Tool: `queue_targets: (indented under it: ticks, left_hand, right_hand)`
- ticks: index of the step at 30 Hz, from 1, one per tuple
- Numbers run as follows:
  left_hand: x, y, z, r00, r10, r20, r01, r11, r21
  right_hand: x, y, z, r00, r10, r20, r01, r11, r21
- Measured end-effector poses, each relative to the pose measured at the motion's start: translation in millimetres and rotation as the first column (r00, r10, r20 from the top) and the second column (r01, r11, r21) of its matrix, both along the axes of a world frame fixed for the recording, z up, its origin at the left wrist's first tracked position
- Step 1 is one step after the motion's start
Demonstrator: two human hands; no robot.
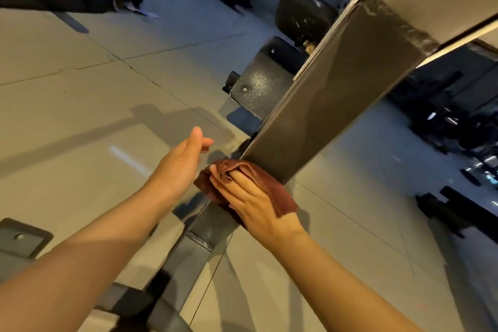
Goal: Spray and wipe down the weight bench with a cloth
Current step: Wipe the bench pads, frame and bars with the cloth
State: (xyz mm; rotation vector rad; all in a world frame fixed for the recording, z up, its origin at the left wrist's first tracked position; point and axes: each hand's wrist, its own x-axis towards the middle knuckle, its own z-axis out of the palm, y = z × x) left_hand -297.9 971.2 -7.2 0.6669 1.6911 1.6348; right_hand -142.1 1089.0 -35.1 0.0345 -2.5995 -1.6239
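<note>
Tabletop (336, 113): dark padded bench top, runs diagonally from near end at centre up to far end, upper right. Red-brown cloth (265, 183) lies bunched on its near end, draped over the near edge onto the frame below. Right hand (253, 203) presses flat on the cloth, fingers spread. Bench stands on tiled floor (80, 94); dark base plate (262, 82) beside its left edge.
</note>
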Motion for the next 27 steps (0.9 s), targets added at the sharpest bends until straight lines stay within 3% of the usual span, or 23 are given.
queue_targets:
  ticks: [2,3,7,10,14,18,22,25,27]
  left_hand:
    - [0,3,3,0.997,0.047,0.058,-0.049,0.998,0.032]
    - [1,3,5,0.995,0.063,0.072,-0.067,0.997,0.043]
    - [15,7,7,0.998,0.034,0.051,-0.037,0.998,0.047]
    - [18,6,3,0.997,0.031,0.064,-0.033,0.999,0.026]
    - [4,-3,-3,0.995,0.023,0.094,-0.022,1.0,-0.013]
    - [-5,-12,-7,0.997,-0.069,-0.024,0.068,0.997,-0.03]
    - [14,-8,-7,0.969,-0.226,-0.098,0.222,0.974,-0.055]
    - [24,-1,-6,0.964,-0.252,-0.088,0.249,0.967,-0.042]
    - [23,4,-2,0.972,-0.229,-0.056,0.227,0.973,-0.028]
  right_hand:
    - [4,1,45,0.982,0.12,-0.149,-0.15,0.966,-0.21]
    - [4,0,75,0.961,0.133,-0.241,-0.19,0.954,-0.231]
    - [13,8,154,0.926,0.077,-0.37,-0.109,0.992,-0.068]
    - [11,10,131,0.891,0.019,-0.453,-0.071,0.993,-0.098]
    - [14,8,44,0.928,0.044,-0.37,-0.131,0.968,-0.212]
    - [14,9,-49,0.974,0.071,-0.215,-0.121,0.966,-0.229]
    - [8,-6,-101,0.995,-0.037,0.096,0.061,0.964,-0.26]
    - [17,-8,-96,0.993,-0.043,0.112,0.077,0.944,-0.321]
    - [32,-8,-70,0.998,-0.045,-0.047,0.023,0.921,-0.389]
